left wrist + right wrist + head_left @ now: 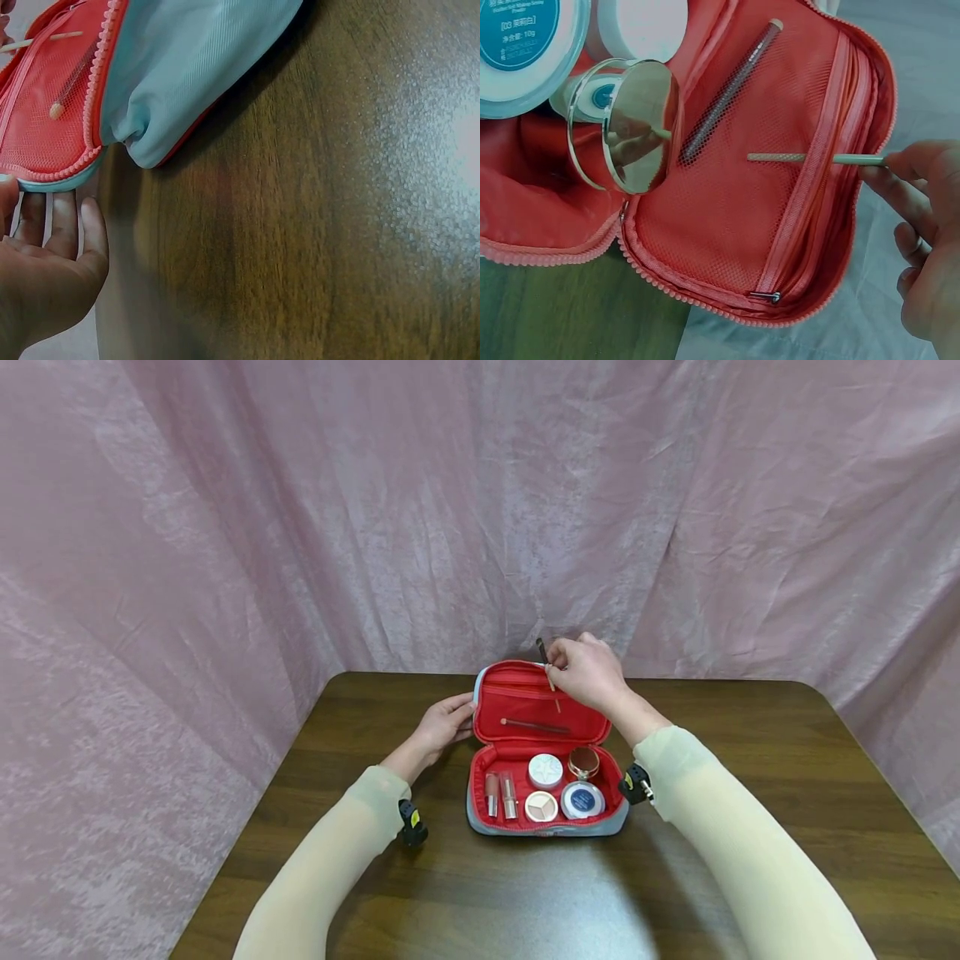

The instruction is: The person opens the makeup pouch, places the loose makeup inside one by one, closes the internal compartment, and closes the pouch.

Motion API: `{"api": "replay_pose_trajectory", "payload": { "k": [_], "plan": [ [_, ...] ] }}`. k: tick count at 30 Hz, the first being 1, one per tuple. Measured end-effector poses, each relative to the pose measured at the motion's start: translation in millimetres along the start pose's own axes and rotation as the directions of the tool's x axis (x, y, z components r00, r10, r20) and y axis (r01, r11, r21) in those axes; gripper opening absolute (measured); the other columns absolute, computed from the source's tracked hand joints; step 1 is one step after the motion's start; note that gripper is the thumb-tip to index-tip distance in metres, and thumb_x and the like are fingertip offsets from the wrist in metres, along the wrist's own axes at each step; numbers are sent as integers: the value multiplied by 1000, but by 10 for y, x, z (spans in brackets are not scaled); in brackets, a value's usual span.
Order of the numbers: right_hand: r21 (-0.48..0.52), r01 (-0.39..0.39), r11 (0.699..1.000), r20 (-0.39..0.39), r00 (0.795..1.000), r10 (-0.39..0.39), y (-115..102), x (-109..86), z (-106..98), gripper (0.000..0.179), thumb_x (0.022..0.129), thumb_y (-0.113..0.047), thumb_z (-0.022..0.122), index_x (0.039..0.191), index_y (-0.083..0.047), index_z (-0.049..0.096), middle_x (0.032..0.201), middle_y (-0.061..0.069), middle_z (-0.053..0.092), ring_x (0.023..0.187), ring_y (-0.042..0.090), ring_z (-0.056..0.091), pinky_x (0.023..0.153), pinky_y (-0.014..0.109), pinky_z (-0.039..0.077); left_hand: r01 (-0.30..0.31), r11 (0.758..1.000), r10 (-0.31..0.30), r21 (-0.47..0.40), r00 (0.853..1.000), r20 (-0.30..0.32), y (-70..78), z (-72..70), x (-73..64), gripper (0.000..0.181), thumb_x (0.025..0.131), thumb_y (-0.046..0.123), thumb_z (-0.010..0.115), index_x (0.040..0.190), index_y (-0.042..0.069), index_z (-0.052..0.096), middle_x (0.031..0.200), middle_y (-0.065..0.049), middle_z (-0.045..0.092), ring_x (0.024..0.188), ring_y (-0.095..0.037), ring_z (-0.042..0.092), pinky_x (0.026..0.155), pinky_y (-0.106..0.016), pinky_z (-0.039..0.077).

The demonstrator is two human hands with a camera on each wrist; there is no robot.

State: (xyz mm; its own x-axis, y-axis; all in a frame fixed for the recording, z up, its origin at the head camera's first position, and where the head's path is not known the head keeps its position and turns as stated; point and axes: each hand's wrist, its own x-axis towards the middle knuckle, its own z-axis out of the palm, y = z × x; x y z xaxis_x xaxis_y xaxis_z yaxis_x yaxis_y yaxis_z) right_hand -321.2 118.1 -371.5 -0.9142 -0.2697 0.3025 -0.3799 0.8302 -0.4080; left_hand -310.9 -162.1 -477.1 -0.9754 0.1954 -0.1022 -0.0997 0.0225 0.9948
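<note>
A red-lined makeup bag point(480, 822) with a light blue outside lies unzipped on the table, its lid tipped up at the back. At the lid's left edge my left hand point(441, 727) holds the rim, thumb in front and fingers behind. My right hand point(588, 670), above the lid's top edge, pinches a slim makeup brush point(859, 159) with a pale handle and dark upper end. The handle's lower part shows through the mesh pocket point(727, 217) of the lid. Behind that mesh lies a second, darker brush point(731, 94).
In the bag's base sit two lip tubes point(509, 796), a white star-lidded jar point(545, 771), a three-part round palette point(541, 807), a powder case point(582, 800) with a blue label and a round mirror point(641, 127). A pink curtain point(480, 527) hangs behind the wooden table point(750, 760).
</note>
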Motion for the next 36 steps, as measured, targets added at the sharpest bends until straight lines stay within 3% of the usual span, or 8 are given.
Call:
{"api": "replay_pose_trajectory", "payload": {
  "k": [12,18,27,36],
  "plan": [
    [-156,136,978,121,986,-118,17,-32,127,10,90,-18,72,99,-14,74,80,-7,69,87,21,51,84,42,46,0,1000,0,6,1000,-7,-2,5,-9,39,108,20,55,145,7,58,112,-5,74,96,-15,69,102,-56,48],
    [-234,182,955,139,978,-153,-31,-30,123,3,88,-12,69,85,-14,69,73,-6,61,80,24,48,76,41,44,0,1000,0,1,1000,-8,-3,7,-2,39,108,20,54,145,7,58,111,-5,74,96,-16,69,104,-57,47],
    [-331,198,923,177,973,-146,-74,-16,184,17,84,-10,69,74,-15,56,65,-2,53,80,27,48,75,42,43,1,1000,-1,11,1000,-12,1,29,16,38,108,20,55,144,9,59,112,-5,74,97,-17,69,102,-56,48],
    [-359,215,908,253,959,-128,-137,-24,214,9,90,-16,68,81,-17,66,71,-5,61,83,25,48,77,42,43,-1,1000,1,27,1000,-16,-7,29,27,39,108,21,55,145,9,59,110,-5,74,98,-20,69,103,-57,48]
  ]
}}
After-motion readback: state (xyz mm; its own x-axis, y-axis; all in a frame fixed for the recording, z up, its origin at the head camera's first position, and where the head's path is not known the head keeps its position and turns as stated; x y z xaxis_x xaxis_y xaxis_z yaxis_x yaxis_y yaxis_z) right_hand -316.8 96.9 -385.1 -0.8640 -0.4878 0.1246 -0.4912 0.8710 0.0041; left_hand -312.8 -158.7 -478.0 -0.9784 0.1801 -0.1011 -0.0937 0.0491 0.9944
